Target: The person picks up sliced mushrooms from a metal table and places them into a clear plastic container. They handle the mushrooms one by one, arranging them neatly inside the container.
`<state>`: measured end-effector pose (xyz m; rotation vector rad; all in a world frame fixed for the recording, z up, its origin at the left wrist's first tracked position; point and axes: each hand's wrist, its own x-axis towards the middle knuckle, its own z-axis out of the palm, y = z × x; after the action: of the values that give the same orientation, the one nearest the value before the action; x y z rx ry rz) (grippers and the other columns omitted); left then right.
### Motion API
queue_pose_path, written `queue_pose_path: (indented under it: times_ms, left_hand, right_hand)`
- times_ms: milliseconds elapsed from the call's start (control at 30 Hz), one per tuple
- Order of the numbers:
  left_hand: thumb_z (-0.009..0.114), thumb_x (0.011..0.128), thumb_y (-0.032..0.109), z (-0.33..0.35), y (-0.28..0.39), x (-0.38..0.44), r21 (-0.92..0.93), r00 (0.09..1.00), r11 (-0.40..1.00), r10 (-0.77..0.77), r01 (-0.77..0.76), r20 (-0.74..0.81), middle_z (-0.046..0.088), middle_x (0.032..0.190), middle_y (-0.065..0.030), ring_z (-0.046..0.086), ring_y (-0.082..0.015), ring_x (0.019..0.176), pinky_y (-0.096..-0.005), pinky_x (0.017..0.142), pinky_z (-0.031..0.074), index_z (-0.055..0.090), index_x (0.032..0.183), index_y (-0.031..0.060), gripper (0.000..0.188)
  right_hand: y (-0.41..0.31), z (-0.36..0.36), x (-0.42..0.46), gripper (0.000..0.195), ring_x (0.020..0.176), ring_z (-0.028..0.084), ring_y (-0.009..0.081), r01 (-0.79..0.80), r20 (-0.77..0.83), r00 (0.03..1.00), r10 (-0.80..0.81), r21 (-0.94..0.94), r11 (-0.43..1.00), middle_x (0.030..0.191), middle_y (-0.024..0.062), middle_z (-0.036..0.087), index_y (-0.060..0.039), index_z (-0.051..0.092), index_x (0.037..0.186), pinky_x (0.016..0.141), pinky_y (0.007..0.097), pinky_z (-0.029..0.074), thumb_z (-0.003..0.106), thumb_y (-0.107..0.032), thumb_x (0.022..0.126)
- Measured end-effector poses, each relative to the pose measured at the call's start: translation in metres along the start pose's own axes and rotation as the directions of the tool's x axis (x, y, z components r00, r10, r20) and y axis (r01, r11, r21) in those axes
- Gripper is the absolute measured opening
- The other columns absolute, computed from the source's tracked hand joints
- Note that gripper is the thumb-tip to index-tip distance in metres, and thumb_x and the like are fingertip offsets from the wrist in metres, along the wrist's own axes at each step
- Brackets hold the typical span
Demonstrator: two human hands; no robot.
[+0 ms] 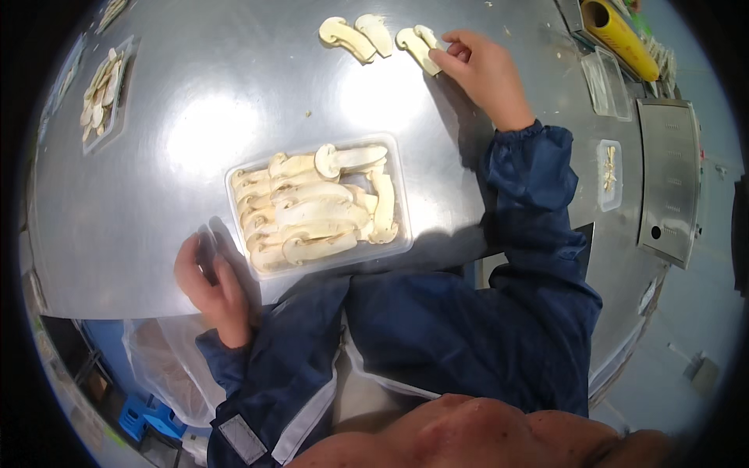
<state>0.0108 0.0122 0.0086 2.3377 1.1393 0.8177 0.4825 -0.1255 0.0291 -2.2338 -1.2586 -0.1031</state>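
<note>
A clear plastic tray (408, 217) stands near the front edge of the steel table (193, 169). Overlapping mushroom slices (319, 210) fill most of it, and one slice (351, 159) lies on top at the back. My right hand (483, 73) is beyond the tray, with thumb and forefinger at a small mushroom slice (429, 36) beside a larger slice (416, 51); whether they grip it is unclear. Two more slices (348, 40) lie to the left of these. My left hand (213, 286) is by the tray's front left corner, fingers curled apart, holding nothing.
Another tray of mushroom slices (102, 99) stands at the far left. On the right are a nearly flat clear container (605, 85), a small tray with little pieces (610, 175), a yellow roll (623, 41) and a steel appliance (670, 181). A plastic bag (169, 362) hangs below the table's front edge.
</note>
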Motion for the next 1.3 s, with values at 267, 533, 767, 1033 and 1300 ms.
queue_pose_path:
  times_ms: [267,533,767,1033,1300]
  left_hand:
    - [0.056,0.101,-0.003,-0.001,0.004,0.004,0.01,1.0,1.0,-0.006,0.006,0.031,0.057,0.136,-0.0156,0.059,-0.0273,0.121,-0.0371,0.107,0.048,0.055,0.143,-0.0019,0.043]
    - [0.057,0.1,-0.003,0.0,0.004,0.001,-0.028,0.999,0.999,-0.035,0.035,0.016,0.057,0.136,-0.0162,0.059,-0.0273,0.121,-0.0371,0.106,0.048,0.055,0.143,-0.0024,0.043]
    - [0.057,0.099,-0.004,0.0,0.003,0.003,0.008,1.0,1.0,0.005,-0.005,0.016,0.057,0.135,-0.0162,0.059,-0.0275,0.119,-0.0374,0.106,0.049,0.055,0.142,-0.0027,0.043]
    - [0.056,0.1,-0.005,0.0,0.0,0.003,0.041,0.999,0.999,0.03,-0.031,0.022,0.056,0.136,-0.0168,0.059,-0.0278,0.12,-0.0378,0.106,0.05,0.055,0.143,-0.004,0.043]
    - [0.057,0.1,-0.005,-0.002,-0.003,0.0,0.019,0.999,0.999,0.034,-0.035,0.023,0.055,0.138,-0.0163,0.059,-0.0272,0.121,-0.0375,0.106,0.049,0.054,0.144,-0.003,0.045]
  right_hand:
    - [0.016,0.0,0.014,0.038,0.077,0.066,0.0151,-0.165,0.136,0.979,0.149,0.115,0.98,0.089,0.007,0.073,-0.0019,0.074,0.12,0.072,0.0286,0.055,0.08,-0.022,0.089]
    - [-0.007,-0.032,-0.013,0.043,0.081,0.072,0.0311,-0.087,0.055,0.994,0.091,-0.076,0.993,0.095,0.0155,0.074,-0.0021,0.072,0.116,0.075,0.0379,0.059,0.078,-0.032,0.087]
    - [-0.046,0.008,0.021,0.035,0.084,0.071,0.0347,0.184,-0.019,0.983,-0.183,0.108,0.977,0.093,0.0167,0.074,-0.0022,0.077,0.099,0.076,0.0443,0.056,0.074,-0.036,0.09]
    - [-0.072,0.038,0.041,0.04,0.077,0.072,0.0336,0.158,0.128,0.982,-0.136,-0.183,0.97,0.089,0.0153,0.076,-0.0024,0.08,0.101,0.072,0.0414,0.057,0.081,-0.038,0.084]
    - [-0.06,0.015,0.03,0.034,0.074,0.068,0.0274,0.083,0.106,0.99,-0.089,0.06,0.995,0.086,0.0126,0.073,-0.0007,0.075,0.1,0.071,0.0372,0.054,0.08,-0.03,0.084]
